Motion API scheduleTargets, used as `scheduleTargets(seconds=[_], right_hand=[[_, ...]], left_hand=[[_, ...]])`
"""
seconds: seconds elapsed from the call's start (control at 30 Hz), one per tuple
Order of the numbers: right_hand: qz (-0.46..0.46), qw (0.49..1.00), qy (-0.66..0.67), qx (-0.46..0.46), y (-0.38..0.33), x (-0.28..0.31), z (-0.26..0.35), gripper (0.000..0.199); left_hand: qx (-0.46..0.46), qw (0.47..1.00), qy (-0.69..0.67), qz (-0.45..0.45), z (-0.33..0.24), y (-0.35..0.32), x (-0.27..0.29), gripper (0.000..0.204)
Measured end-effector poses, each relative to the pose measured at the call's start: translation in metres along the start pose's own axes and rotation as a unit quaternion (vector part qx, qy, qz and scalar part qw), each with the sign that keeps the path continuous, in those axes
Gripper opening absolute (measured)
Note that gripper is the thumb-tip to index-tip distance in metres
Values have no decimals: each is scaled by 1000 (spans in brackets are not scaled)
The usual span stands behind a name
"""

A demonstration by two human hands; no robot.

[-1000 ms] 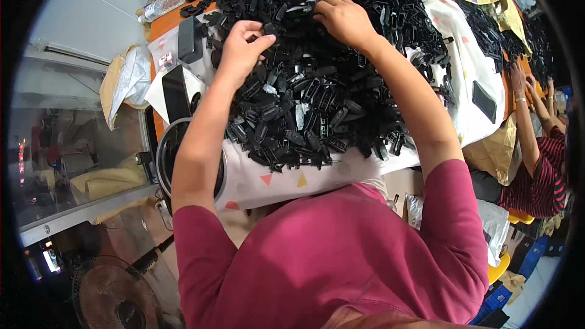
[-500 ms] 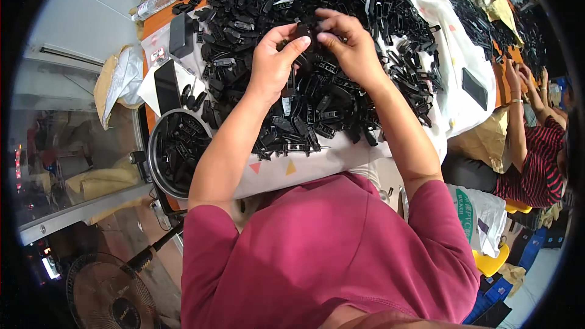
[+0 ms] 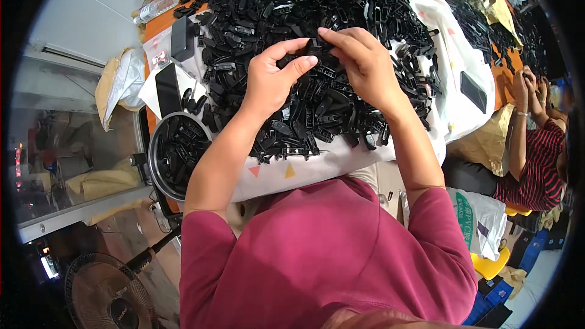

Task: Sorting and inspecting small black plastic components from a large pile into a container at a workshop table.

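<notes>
My left hand (image 3: 273,82) pinches a small black plastic part (image 3: 314,49) between thumb and forefinger, above a large heap of similar parts (image 3: 329,106). My right hand (image 3: 370,70) meets it from the right, its fingers bent and closed around the part's right side. The fingers cover much of the part, so its exact kind is hard to make out. Beneath both hands the loose black parts spread across the pale table cover (image 3: 341,161), some lying close to its near edge.
At the left stands a round metal bowl (image 3: 153,173) of black parts, near a dark phone (image 3: 167,88), a black box (image 3: 181,39) and a clear bottle (image 3: 157,7). Another phone (image 3: 473,91) lies right. A co-worker in a striped shirt (image 3: 533,158) sits far right. A fan (image 3: 109,292) stands lower left.
Both hands have come slightly nearer to me with the black plastic part. My right fingers have shifted from blurred motion to a closer hold beside the left fingertips.
</notes>
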State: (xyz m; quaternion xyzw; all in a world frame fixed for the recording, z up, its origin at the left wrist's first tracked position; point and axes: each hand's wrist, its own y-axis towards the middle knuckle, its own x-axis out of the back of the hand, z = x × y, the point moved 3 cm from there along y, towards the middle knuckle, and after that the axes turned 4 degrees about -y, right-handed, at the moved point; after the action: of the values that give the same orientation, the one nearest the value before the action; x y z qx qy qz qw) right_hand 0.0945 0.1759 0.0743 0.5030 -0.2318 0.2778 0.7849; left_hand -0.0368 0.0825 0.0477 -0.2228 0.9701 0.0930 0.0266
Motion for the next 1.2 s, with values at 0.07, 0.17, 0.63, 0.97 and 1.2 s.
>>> scheduleTargets(seconds=[0.07, 0.17, 0.63, 0.97, 1.2], right_hand=[[1, 1000, 22, -9, -3, 4, 10, 39], [-1, 998, 57, -14, -5, 5, 9, 40], [-58, 998, -6, -3, -17, -7, 20, 41], [5, 946, 235, -223, -27, -3, 8, 30], [135, 900, 379, -169, -26, -14, 1, 29]], left_hand=[[24, 1000, -7, 0, -6, -2, 1, 26], [34, 999, -37, 0, -6, -5, 0, 27], [-74, 995, 49, -52, 18, -13, -5, 30], [70, 992, -102, -9, 6, -18, -6, 22], [121, 992, 39, -7, -19, -42, 37, 20]])
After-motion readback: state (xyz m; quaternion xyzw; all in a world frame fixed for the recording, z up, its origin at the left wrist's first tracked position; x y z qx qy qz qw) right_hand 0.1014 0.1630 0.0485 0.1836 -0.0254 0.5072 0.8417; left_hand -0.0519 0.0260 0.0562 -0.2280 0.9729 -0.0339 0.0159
